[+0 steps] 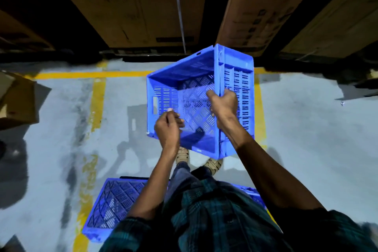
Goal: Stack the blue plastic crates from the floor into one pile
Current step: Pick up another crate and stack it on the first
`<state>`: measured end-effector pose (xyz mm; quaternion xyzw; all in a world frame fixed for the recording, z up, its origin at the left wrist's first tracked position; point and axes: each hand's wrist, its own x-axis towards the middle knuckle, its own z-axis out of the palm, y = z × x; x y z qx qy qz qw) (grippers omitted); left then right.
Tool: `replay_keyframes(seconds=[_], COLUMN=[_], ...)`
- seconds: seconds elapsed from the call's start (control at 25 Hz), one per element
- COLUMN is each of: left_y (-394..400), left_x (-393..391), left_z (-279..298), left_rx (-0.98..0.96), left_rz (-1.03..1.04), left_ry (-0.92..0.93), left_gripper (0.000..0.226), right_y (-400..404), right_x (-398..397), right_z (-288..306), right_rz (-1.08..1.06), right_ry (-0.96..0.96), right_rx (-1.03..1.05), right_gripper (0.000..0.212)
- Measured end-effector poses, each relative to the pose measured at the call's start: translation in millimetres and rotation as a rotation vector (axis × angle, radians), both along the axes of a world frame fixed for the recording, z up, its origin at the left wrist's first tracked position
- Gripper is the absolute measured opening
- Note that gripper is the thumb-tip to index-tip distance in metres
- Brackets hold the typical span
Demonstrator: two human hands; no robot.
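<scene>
A blue plastic crate hangs tilted in the air in front of me, its open side turned toward me. My right hand grips its right rim. My left hand holds the near lower-left edge, fingers curled on it. A second blue crate lies on the floor behind my feet at the lower left, its slatted base facing up; my body hides part of it. A bit of blue shows to the right of my torso.
Tall cardboard boxes stand along the far side, more at the right. Yellow floor lines mark the grey concrete. A flattened cardboard piece lies at the left edge.
</scene>
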<state>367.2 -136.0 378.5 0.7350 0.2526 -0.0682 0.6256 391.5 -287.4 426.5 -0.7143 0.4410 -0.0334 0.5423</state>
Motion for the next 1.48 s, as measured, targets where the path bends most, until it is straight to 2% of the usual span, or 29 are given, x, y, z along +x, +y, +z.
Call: replay_keyframes(seconds=[0.12,0.2,0.28,0.36,0.48,0.6,0.76,0.88,1.0,1.04,1.16,1.32,1.48], left_y=[35,54,68,78,101,116,123,125,114,110,90,42,-15], left_x=[23,37,51,69,89,104,117,124,121,120,112,100,106], left_z=[-26,-43,-58,-73,-112,-128,-129,-139,-129,-128,-115,-118,-133], left_rx=[0.258,0.357,0.215,0.101,0.207,0.145,-0.081,-0.076,-0.077,-0.070,-0.023,0.013,0.030], left_rz=[-0.025,-0.012,0.028,0.070,0.063,0.078,0.063,0.041,0.047,0.054,0.025,0.019,0.047], left_ry=[-0.022,0.055,0.176,0.315,0.462,0.534,0.583,0.576,0.524,0.513,0.462,0.495,0.478], left_gripper=[0.026,0.022,0.032,0.058,0.090,0.099,0.075,0.071,0.064,0.064,0.044,0.037,0.036], right_y=[2,-2,-2,5,12,15,0,-34,-77,-91,-128,-187,-250], right_x=[-30,-47,-58,-69,-78,-76,-62,-55,-54,-55,-57,-46,-14], right_z=[13,23,39,58,82,98,89,68,36,24,-13,-42,-76], right_rz=[0.028,0.023,0.004,-0.019,0.009,0.060,0.067,0.090,0.058,0.037,0.009,-0.042,0.058], right_ry=[-0.038,-0.074,-0.107,-0.132,-0.161,-0.164,-0.145,0.002,0.085,0.100,0.194,0.328,0.358], right_rx=[0.037,0.088,0.122,0.150,0.171,0.115,-0.050,-0.373,-0.510,-0.520,-0.516,-0.440,-0.326], right_gripper=[0.025,0.023,0.025,0.024,0.032,0.032,0.027,0.039,0.039,0.037,0.040,0.040,0.040])
